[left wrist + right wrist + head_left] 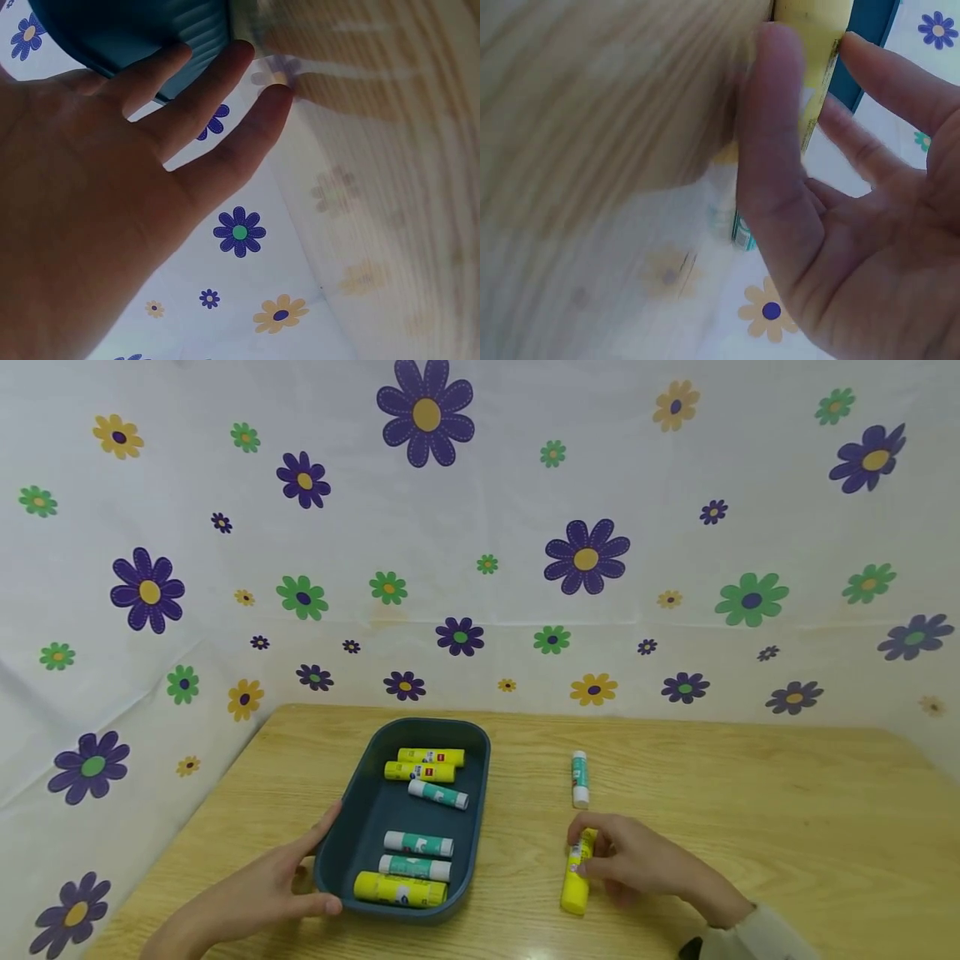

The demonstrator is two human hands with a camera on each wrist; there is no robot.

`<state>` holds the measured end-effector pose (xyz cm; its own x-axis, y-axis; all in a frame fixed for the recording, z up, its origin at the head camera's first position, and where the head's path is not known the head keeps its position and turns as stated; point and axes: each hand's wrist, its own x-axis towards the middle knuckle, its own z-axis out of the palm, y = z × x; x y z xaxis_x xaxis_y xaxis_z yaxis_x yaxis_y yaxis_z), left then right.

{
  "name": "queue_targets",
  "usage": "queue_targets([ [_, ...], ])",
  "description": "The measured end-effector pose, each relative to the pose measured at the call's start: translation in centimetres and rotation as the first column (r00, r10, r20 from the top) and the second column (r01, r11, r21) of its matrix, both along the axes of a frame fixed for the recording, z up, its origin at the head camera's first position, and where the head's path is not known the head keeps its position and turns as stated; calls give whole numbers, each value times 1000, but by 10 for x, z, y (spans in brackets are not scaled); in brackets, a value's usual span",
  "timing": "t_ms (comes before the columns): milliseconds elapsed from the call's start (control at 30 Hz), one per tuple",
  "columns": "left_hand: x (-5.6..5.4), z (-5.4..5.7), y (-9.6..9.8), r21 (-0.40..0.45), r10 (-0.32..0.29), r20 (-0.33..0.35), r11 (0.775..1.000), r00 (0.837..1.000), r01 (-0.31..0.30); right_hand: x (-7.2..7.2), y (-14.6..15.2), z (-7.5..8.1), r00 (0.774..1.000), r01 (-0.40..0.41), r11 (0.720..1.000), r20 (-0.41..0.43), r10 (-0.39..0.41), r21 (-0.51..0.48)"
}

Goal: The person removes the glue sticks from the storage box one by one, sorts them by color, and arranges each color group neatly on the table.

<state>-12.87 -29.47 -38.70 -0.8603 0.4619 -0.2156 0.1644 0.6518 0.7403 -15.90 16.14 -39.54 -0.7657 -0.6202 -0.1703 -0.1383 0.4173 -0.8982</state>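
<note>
Head view: right hand (pixel 630 858) pinches a yellow glue stick (pixel 574 893); left hand (pixel 251 885), fingers spread, should steady the tray (pixel 366 828).

The worktop (pixel 712 793) is pale yellowish wood with visible grain and a slight gloss. A dark blue tray (pixel 393 817) with rounded corners stands on it, nearer the left edge than the right, its far end close to the far edge. Right of the tray, a green-and-white glue stick (pixel 581 779) lies pointing towards the far edge; nearer the near edge, a yellow glue stick (pixel 574 883) touches the wood or sits just above it, which I cannot tell.
</note>
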Motion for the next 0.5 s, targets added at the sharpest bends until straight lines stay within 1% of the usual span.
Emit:
queue_targets([
  [200, 0, 1, -2, -4, 0, 9, 1000, 1000, 0, 0, 7, 2, 1000, -13, 1000, 21, 13, 10],
  [333, 1, 0, -2, -2, -7, 2, 1000, 1000, 7, -1, 8, 2, 999, -20, 1000, 44, 19, 16],
  [500, 0, 0, -1, 9, -19, -3, 1000, 1000, 19, -2, 9, 3, 998, -46, 999, 48, 45, 14],
])
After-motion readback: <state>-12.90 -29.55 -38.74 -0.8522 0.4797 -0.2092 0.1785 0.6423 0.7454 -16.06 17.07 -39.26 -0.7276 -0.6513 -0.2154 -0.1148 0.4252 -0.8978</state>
